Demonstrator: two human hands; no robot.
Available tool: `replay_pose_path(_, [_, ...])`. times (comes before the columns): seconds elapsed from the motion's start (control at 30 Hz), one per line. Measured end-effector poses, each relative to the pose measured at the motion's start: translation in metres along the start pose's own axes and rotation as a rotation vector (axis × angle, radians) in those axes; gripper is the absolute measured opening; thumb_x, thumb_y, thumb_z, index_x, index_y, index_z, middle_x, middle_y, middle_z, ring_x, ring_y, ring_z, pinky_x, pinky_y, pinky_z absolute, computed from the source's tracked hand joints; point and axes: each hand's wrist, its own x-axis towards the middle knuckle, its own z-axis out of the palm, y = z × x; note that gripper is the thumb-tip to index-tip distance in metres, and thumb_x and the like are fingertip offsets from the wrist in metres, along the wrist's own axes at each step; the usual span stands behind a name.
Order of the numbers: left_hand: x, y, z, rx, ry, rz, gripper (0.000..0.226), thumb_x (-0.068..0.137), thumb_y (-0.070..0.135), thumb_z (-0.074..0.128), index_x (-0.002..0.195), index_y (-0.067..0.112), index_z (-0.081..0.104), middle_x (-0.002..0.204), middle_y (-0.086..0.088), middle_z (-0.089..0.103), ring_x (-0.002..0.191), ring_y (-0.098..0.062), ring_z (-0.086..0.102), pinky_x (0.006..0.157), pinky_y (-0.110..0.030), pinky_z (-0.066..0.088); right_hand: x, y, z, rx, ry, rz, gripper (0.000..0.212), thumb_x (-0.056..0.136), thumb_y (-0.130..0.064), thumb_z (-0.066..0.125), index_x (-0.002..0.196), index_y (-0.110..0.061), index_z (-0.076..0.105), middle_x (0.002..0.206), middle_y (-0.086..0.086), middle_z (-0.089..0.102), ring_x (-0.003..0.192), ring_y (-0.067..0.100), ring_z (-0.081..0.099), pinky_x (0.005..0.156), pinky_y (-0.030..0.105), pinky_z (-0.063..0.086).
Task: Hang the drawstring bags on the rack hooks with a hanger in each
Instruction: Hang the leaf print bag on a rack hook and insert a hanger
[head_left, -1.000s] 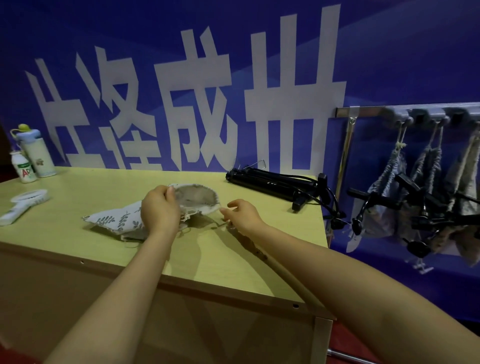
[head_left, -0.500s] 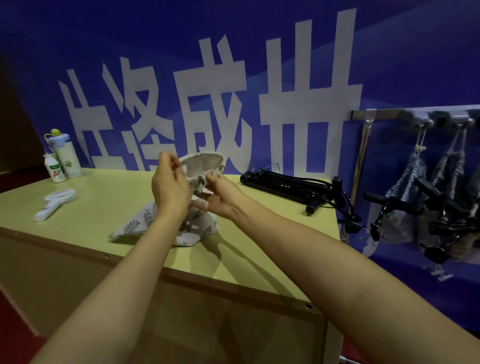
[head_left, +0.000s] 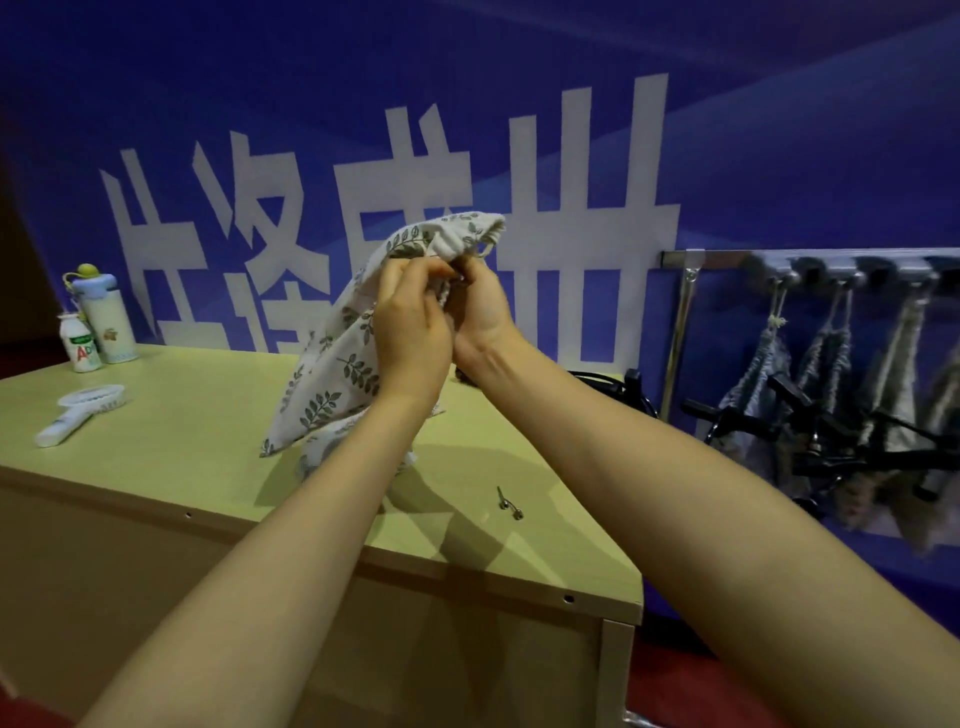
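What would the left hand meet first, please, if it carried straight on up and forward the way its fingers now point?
The left hand already grips the leaf-print drawstring bag, so it would press into the gathered neck first. Beyond that probably only the blue wall, though depth is unclear.

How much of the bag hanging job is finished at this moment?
Done: several bags already hang from the rack hooks with black hangers in them. In hand: the left hand and right hand grip the neck of the leaf-print bag above the table. Left: hanging this bag.
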Motion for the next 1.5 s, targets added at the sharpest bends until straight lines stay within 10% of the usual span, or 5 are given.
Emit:
replay_pose_path(0.33, [-0.032, 0.132, 0.079, -0.308, -0.134, 0.038, 0.026, 0.089, -0.003, 0.045, 0.102, 0.013, 0.062, 0.112, -0.002, 0.057, 0.102, -0.01, 0.055, 0.081, -0.004, 0.042, -0.082, -0.13, -0.052, -0.171, 0.144, -0.361, 0.024, 0.094, -0.029, 0.046, 0.099, -0.012, 0.061, 0.09, 0.007, 0.064, 0.09, 0.018, 0.06, 0.096, 0.034, 0.046])
replay_pose_path(0.67, [-0.092, 0.168, 0.098, -0.497, -0.285, -0.194, 0.038, 0.093, -0.001, 0.04, 0.122, 0.014, 0.06, 0.115, 0.002, 0.054, 0.098, -0.003, 0.052, 0.07, 0.001, 0.043, -0.136, -0.165, -0.1, -1.307, 0.604, -0.747, 0.026, 0.094, -0.02, 0.047, 0.068, -0.021, 0.048, 0.1, 0.009, 0.054, 0.091, 0.025, 0.057, 0.086, 0.045, 0.051])
replay_pose_path(1.03, [-0.145, 0.064, 0.021, -0.024, -1.218, -0.349, 0.071, 0.079, -0.014, 0.037, 0.144, 0.016, 0.037, 0.146, -0.004, 0.04, 0.093, -0.025, 0.06, 0.051, -0.02, 0.043, -0.166, -0.103, -0.153, -1.607, 0.496, 0.394, 0.026, 0.092, -0.025, 0.049, 0.07, -0.011, 0.047, 0.057, 0.004, 0.047, 0.047, 0.017, 0.045, 0.044, 0.022, 0.034])
replay_pose_path(1.2, [-0.134, 0.044, -0.023, -0.001, -1.476, -0.356, 0.049, 0.087, 0.002, 0.054, 0.132, 0.021, 0.054, 0.132, 0.005, 0.054, 0.105, -0.011, 0.061, 0.084, -0.025, 0.055, -0.177, -0.079, -0.14, -1.558, 0.181, 0.789, 0.02, 0.089, -0.028, 0.06, 0.078, -0.012, 0.059, 0.069, 0.004, 0.055, 0.053, 0.013, 0.052, 0.051, 0.022, 0.046])
replay_pose_path(1.5, [-0.153, -0.015, -0.077, 0.151, -1.045, -0.279, 0.061, 0.082, -0.012, 0.04, 0.134, 0.018, 0.051, 0.141, -0.002, 0.049, 0.106, -0.023, 0.058, 0.077, -0.026, 0.049, -0.175, -0.008, -0.128, -1.578, 0.069, 0.883, 0.024, 0.095, -0.028, 0.052, 0.082, -0.01, 0.063, 0.076, 0.003, 0.066, 0.058, 0.01, 0.062, 0.052, 0.019, 0.051])
